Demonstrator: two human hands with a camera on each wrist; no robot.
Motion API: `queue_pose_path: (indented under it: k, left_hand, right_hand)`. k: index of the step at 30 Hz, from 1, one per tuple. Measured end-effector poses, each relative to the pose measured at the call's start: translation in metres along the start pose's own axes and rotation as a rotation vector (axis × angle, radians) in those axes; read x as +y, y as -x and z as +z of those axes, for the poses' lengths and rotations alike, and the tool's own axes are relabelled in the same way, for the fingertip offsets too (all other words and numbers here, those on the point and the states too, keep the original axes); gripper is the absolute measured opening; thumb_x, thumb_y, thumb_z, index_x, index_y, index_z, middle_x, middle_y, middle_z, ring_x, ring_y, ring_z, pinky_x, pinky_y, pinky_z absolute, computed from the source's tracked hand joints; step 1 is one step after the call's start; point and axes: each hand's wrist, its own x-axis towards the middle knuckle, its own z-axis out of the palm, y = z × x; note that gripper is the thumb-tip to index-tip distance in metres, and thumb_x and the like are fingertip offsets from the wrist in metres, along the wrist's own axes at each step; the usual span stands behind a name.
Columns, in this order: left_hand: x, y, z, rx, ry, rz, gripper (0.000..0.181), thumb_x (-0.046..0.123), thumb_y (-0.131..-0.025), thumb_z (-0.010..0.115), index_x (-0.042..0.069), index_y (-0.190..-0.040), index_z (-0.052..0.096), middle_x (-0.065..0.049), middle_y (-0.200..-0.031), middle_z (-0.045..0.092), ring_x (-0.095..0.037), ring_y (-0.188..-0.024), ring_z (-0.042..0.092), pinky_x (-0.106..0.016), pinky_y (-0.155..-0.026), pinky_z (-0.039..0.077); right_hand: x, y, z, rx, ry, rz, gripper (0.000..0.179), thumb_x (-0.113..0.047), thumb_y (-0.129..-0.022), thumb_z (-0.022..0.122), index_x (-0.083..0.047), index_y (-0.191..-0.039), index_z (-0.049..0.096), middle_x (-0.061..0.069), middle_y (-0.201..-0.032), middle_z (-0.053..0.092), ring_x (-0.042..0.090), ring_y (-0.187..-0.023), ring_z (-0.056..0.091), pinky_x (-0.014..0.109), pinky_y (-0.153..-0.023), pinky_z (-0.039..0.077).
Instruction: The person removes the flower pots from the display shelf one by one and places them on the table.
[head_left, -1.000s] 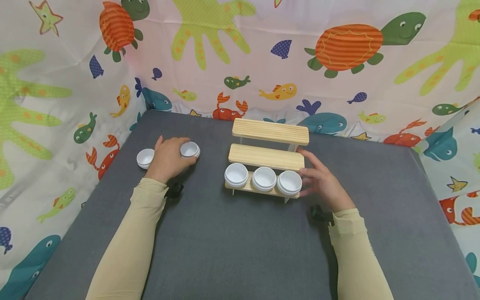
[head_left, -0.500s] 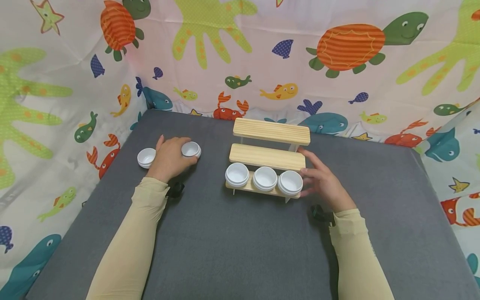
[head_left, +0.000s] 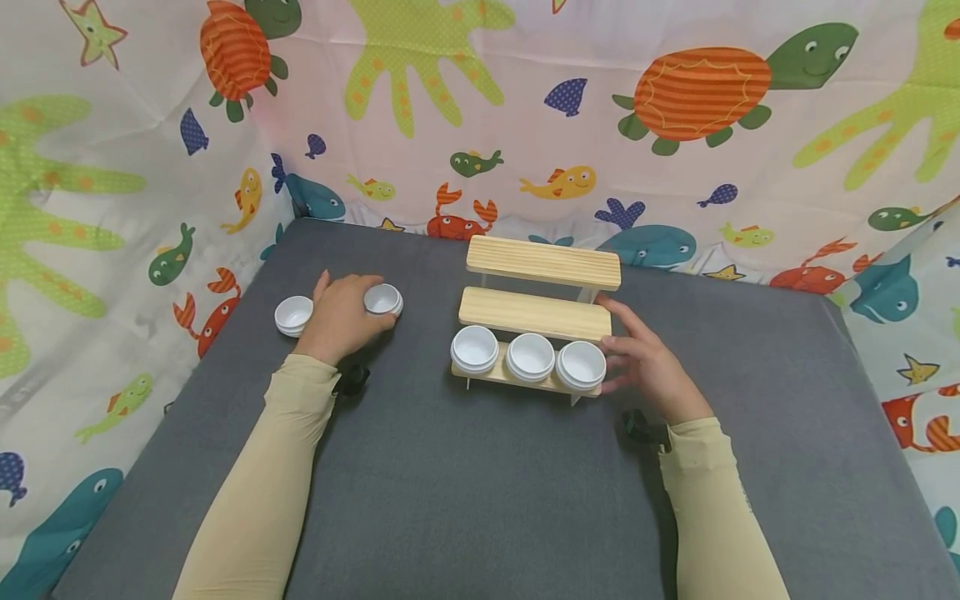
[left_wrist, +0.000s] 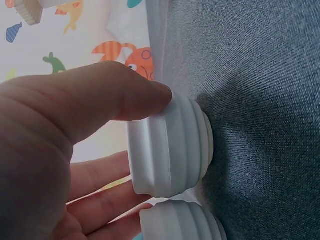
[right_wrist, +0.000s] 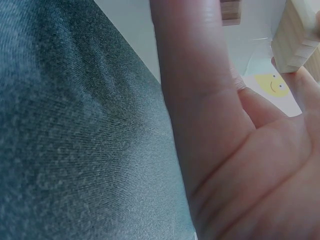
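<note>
Clock positions use the head view, with the dial centred on the stand (head_left: 543, 262) and 12 o'clock pointing away from the person.

The left hand (head_left: 336, 317) is at 9 o'clock. Its thumb and fingers hold 1 white cup (head_left: 383, 298), which opens upward and appears to rest on the table (head_left: 480, 500). A spare cup (head_left: 293, 314) sits farther out at 9 o'clock, beyond the hand. The left wrist view shows a neighbouring cup (left_wrist: 182, 222) beside the held one; whether this is the spare cup cannot be told.

The right hand (head_left: 651, 367), near 4 o'clock, holds the end of the middle shelf (head_left: 535, 313); its fingers are spread. At 6 o'clock, 3 cups (head_left: 530, 357) stand in a row on the lowest shelf (head_left: 553, 386).

Step in hand, as judged: securing the white cup while bracing the stand. Transfer to the stand would call for a level lift, clearance from the neighbouring cup and travel toward 3 o'clock.
</note>
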Motion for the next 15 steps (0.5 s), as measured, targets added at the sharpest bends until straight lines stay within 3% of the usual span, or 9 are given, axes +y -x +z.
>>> queue_pose_path:
  k: [15]
  left_hand:
    - [0.0067, 0.0039, -0.0054, 0.001, -0.005, -0.004, 0.071, 0.032, -0.094, 0.079, 0.002, -0.154, 0.056, -0.025, -0.157, 0.058, -0.043, -0.151, 0.048, -0.069, -0.133, 0.004]
  right_hand:
    - [-0.0011, 0.0005, 0.0004, -0.003, -0.004, 0.001, 0.066, -0.031, -0.110, 0.048, -0.035, -0.172, 0.024, 0.019, -0.163, 0.040, 0.022, -0.103, 0.078, 0.053, -0.082, 0.064]
